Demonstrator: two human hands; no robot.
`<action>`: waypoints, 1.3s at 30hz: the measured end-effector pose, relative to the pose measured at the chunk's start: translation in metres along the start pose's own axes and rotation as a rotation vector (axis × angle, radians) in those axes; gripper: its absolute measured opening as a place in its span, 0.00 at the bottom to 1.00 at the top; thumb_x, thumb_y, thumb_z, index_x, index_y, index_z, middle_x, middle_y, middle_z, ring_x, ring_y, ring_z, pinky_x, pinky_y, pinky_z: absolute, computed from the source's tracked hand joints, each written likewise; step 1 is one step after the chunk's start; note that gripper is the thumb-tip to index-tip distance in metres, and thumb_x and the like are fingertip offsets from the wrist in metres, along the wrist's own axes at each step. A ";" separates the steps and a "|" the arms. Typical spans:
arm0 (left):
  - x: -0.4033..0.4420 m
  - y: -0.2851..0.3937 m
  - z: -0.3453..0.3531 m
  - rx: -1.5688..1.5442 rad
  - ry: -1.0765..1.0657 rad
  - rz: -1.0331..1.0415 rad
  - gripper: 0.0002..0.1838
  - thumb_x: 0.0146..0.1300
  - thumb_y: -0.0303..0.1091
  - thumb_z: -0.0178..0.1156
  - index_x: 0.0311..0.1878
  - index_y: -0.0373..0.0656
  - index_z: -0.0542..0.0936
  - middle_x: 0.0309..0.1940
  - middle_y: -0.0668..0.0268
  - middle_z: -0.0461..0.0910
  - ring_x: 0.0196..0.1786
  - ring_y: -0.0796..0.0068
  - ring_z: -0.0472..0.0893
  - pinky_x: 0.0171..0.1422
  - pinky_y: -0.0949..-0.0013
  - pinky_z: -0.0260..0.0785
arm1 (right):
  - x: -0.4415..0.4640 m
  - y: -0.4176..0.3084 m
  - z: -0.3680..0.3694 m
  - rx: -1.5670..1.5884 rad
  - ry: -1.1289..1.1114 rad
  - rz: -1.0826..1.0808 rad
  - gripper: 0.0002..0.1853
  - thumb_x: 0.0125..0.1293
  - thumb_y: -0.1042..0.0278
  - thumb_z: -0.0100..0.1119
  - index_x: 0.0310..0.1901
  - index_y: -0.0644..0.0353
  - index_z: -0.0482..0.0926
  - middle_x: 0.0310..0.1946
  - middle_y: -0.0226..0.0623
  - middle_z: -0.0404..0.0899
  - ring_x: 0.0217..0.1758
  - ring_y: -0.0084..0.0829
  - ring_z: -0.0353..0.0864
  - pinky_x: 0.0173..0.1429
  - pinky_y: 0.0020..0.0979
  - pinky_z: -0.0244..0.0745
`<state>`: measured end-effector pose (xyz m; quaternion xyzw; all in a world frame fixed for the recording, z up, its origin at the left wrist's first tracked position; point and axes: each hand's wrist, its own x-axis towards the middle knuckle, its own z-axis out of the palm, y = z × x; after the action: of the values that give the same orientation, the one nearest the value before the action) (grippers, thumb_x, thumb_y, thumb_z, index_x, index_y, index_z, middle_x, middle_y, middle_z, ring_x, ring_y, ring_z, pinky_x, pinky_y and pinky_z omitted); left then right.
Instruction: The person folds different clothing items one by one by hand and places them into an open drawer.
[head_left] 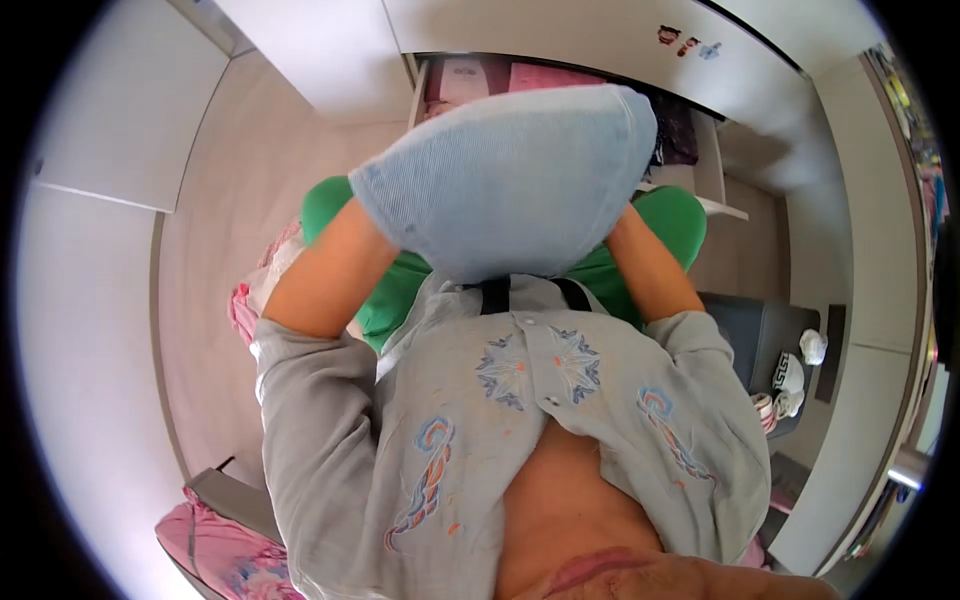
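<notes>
A light blue denim-like cloth is spread in front of me, above my lap in green trousers. Both my forearms reach up behind it, the left-side one from the lower left and the other from the lower right. The cloth hides both hands, so their fingers do not show. Beyond the cloth's far edge is an open drawer with folded pink, white and dark clothes in it.
Pink and white clothing lies on the floor at the left. At the right, rolled white items rest on a dark grey box. A pink floral cloth lies at the lower left. White cabinets stand around.
</notes>
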<state>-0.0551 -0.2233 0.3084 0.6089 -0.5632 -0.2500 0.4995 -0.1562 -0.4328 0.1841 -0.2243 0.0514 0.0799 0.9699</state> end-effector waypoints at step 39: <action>-0.006 -0.138 0.004 -1.208 0.511 -0.645 0.38 0.63 0.66 0.40 0.64 0.45 0.64 0.63 0.63 0.66 0.65 0.60 0.64 0.68 0.54 0.55 | -0.003 -0.019 0.011 -0.320 0.053 -0.116 0.28 0.56 0.77 0.58 0.60 0.65 0.65 0.55 0.42 0.72 0.57 0.34 0.72 0.62 0.37 0.67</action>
<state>0.0002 -0.2373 0.1827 0.4020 0.0144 -0.5019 0.7657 -0.1551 -0.4450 0.2018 -0.3805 0.0505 0.0250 0.9231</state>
